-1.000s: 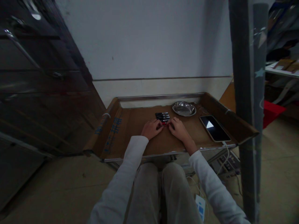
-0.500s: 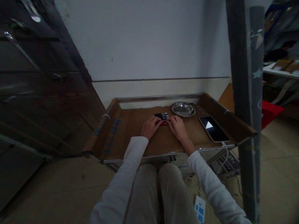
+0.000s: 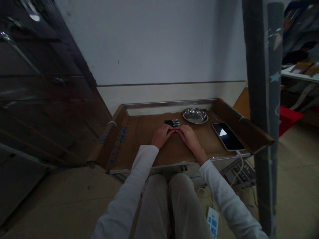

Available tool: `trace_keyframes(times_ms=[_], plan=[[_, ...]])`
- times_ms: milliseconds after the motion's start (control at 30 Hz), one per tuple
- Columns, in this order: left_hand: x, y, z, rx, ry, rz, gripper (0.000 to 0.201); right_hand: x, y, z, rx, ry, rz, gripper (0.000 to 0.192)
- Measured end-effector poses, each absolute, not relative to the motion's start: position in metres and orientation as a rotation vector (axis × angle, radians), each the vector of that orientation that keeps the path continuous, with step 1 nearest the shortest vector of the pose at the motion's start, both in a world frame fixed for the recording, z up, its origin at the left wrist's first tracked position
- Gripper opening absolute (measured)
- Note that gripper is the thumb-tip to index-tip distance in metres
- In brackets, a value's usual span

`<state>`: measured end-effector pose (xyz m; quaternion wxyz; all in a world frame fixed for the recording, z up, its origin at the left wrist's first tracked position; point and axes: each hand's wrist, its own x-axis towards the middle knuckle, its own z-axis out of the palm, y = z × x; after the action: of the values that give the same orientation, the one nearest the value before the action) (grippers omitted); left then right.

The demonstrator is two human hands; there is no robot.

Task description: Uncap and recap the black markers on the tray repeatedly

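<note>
My left hand (image 3: 161, 136) and my right hand (image 3: 189, 136) rest on the cardboard-lined tray with their fingertips meeting at its middle. Both are closed around a small red stick that showed between them a moment ago; their fingers now hide nearly all of it. Just beyond the fingertips lie several short black sticks (image 3: 171, 122) with silvery ends, pen-like, side by side in a row. Their nearest edge is partly covered by my fingers, and their exact kind is too small to tell.
A shallow round metal dish (image 3: 195, 116) stands at the back right of the tray (image 3: 139, 156). Nearer on the right lies a phone (image 3: 228, 136) with a white cable (image 3: 241, 169). A grey post (image 3: 264, 99) rises beyond the right edge. Behind is a wall (image 3: 159, 43).
My fingertips have drawn closer together, and the red stick between them has gone almost out of sight. The black sticks, dish and phone lie as before. The view has shifted slightly.
</note>
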<state>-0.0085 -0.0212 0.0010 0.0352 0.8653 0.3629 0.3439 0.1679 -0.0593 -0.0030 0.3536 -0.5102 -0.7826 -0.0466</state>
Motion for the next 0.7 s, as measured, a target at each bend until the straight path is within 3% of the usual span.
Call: trace_keyframes(times_ms=[400, 700], plan=[[-0.0061, -0.0251, 0.0031, 2.869, 1.222, 0.791, 0.023, 0.1777, -0.0615, -0.0034, -1.611, -1.787, -0.184, 0.030], [-0.0076, -0.0263, 0.0071, 2.740, 1.354, 0.981, 0.014, 0.1747, -0.0650, -0.0014, -1.645, -1.815, -0.246, 0.030]])
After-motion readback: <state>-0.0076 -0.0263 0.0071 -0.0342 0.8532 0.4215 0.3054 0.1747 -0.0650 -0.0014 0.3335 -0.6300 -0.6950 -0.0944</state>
